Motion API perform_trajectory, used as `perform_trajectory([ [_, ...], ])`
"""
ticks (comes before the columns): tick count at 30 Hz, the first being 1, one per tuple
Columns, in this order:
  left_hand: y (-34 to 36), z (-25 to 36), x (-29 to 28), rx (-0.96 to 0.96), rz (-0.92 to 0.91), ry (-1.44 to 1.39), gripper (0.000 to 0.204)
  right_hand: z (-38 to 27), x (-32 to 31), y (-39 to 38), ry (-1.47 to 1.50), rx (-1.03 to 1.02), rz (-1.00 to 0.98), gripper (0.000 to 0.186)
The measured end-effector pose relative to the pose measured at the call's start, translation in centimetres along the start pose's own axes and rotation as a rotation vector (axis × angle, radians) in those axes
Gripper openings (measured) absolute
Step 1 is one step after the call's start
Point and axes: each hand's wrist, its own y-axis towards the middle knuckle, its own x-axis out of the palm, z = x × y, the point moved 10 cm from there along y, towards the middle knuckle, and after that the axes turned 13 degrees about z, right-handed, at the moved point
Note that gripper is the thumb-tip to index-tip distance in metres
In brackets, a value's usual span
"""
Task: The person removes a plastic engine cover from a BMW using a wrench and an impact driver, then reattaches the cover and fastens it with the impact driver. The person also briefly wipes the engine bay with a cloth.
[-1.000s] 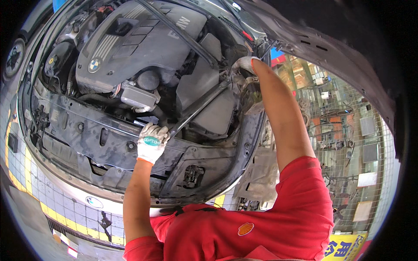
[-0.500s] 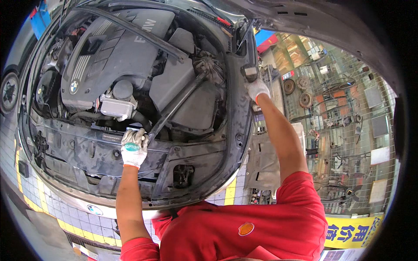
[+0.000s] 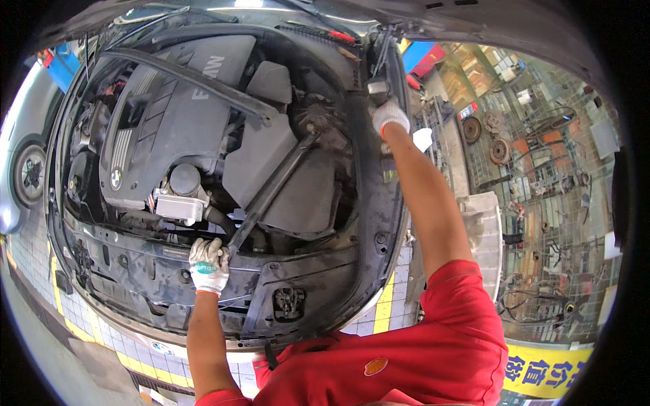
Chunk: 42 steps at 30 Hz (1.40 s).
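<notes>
In a white knit glove with a green patch, my left hand (image 3: 210, 265) lies on the dark front panel (image 3: 128, 260) of a car's engine bay. Its fingers are curled, and what they hold, if anything, is hidden. Just to its right ends a black brace bar (image 3: 274, 186), which slants up across the airbox cover (image 3: 305, 193). My right hand (image 3: 391, 122), also gloved, is at the far right fender edge (image 3: 379, 179). It is closed at a dark blocky thing (image 3: 378, 89) with a grey face; the exact kind cannot be told.
The grey engine cover (image 3: 179, 111) fills the bay's left half, under a second black bar (image 3: 196, 81). Overhead at the right is the raised hood (image 3: 514, 34). Past the fender stand a wire mesh rack (image 3: 542, 203) of parts and a pale panel (image 3: 484, 233). Another car's wheel (image 3: 28, 174) shows at left.
My right hand and the blocky thing have moved farther along the fender, away from me. My left hand stays by the bar's lower end. The whole view has shifted somewhat.
</notes>
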Motion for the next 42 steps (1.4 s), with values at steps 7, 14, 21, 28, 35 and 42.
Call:
perform_trajectory([
  [7, 0.3, -0.2, 0.7, -0.01, 0.004, -0.037, 0.042, -1.6, 5.4, 8.7, -0.181, -0.099, 0.078, 0.081],
  [14, 0.4, -0.2, 0.3, -0.019, 0.043, -0.008, 0.038, -5.1, 6.1, 6.2, -0.398, -0.342, 0.004, 0.072],
  [21, 0.5, -0.4, 0.3, -0.018, 0.022, -0.006, 0.035, -14.0, 4.4, -4.5, -0.5, -0.701, -0.068, 0.049],
  [28, 0.4, -0.5, 0.5, -0.045, 0.017, -0.011, 0.034, -15.6, 15.0, -8.1, -0.573, -0.804, -0.153, 0.041],
  [35, 0.6, -0.8, -0.1, -0.088, 0.03, -0.024, 0.032, -14.6, 17.9, -8.4, -0.741, -1.125, -0.407, 0.031],
  [42, 0.9, -1.1, -0.2, -0.15, -0.072, -0.045, 0.036, -15.7, 15.1, -9.4, -0.707, -1.031, -0.386, 0.041],
])
